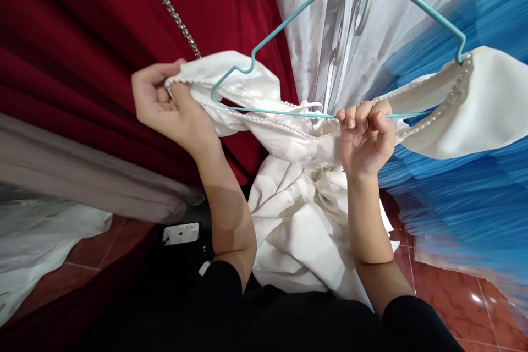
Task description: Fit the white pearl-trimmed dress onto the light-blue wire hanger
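Note:
A white dress (305,220) with pearl-trimmed edges hangs in front of me, its skirt bunched below. The light teal hanger (307,3) reaches into it, and its right shoulder is inside the right sleeve (490,102). My left hand (165,102) is closed around the pearl-edged end of the left sleeve (235,71), beyond the hanger's left end, which shows in front of the fabric. My right hand (367,135) has its fingers wrapped over the hanger's bottom bar, right of the middle, close to the dress's neckline.
Red drapery (231,5) with a sparkling beaded strand (169,5) hangs at the left. White cloth (305,22) is behind the hanger, and blue tulle (462,198) fills the right. A phone (180,234) lies on a black surface low at left. Red tiles (449,291) cover the floor.

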`<state>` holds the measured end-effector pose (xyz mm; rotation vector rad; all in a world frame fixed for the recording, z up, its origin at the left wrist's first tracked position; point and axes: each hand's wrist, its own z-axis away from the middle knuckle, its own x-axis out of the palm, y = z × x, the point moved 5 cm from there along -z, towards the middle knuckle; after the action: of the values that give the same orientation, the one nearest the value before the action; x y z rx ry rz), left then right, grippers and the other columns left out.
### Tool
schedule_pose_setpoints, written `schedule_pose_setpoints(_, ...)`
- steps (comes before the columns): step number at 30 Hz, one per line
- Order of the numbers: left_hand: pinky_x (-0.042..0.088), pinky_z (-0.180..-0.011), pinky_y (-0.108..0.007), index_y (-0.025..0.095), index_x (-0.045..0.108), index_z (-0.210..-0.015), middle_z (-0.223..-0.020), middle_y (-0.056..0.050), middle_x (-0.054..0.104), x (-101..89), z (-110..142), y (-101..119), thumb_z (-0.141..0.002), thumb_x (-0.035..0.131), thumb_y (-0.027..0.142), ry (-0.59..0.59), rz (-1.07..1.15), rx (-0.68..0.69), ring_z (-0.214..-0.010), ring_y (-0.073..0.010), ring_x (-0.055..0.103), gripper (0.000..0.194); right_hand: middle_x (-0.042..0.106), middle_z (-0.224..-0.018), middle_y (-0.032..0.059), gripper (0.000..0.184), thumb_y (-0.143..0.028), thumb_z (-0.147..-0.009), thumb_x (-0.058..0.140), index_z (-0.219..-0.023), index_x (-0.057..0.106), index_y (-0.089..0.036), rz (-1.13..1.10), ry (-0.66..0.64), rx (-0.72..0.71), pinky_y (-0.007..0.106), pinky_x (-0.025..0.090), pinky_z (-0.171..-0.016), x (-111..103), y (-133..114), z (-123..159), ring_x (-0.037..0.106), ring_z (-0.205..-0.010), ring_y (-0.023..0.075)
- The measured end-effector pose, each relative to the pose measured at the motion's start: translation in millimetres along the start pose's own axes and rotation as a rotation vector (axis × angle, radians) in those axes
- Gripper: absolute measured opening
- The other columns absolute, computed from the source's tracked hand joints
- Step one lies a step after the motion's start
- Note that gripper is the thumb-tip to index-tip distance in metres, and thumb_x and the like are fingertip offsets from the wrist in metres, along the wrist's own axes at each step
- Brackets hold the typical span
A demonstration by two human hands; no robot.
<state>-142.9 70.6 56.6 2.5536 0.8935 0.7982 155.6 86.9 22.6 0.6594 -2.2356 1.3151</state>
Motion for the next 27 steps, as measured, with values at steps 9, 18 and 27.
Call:
schedule_pose_setpoints(9, 0.059, -0.087, -0.033, 0.016, 0.070, -0.102, -0.096, -0.005, 0.077, -1.8, 69.3, -1.7, -0.080, 0.081, 0.025, -0.464, 0.056, -0.481, -0.095, -0.0207, 0.075, 0.026, 0.023, -0.064, -0.0047, 0.048, -0.048, -0.083, 0.061, -0.070, 0.021, -0.024, 0.049, 0.010, -0.002, 0.038, 0.058, -0.085, 0.7, 6.1, 1.0, 0.045, -0.062, 0.0124)
schedule_pose_setpoints(18, 0.057, -0.097, -0.041, 0.023, 0.052, -0.095, -0.077, 0.000, 0.069, 67.8, 109.6, 53.8, -0.098, 0.045, 0.032, -0.327, 0.515, -0.697, -0.091, -0.0211, 0.074, 0.011, 0.056, -0.076, -0.0038, 0.020, -0.041, -0.088, 0.061, -0.081, 0.049, -0.026, -0.013, -0.004, 0.054, 0.035, 0.061, -0.098, 0.8, 7.6, 11.4, 0.069, -0.085, 0.0113)
schedule_pose_setpoints(27, 0.059, -0.087, -0.038, 0.021, 0.048, -0.090, -0.065, 0.002, 0.060, 67.6, 99.0, 55.8, -0.092, 0.043, 0.019, -0.224, 0.493, -0.656, -0.067, -0.0160, 0.066, 0.006, 0.071, -0.088, 0.0010, 0.007, -0.028, -0.087, 0.071, -0.091, 0.070, -0.022, 0.661, 0.278, -0.346, 0.032, 0.059, -0.074, -32.6, -64.3, 14.6, 0.071, -0.082, 0.0145)
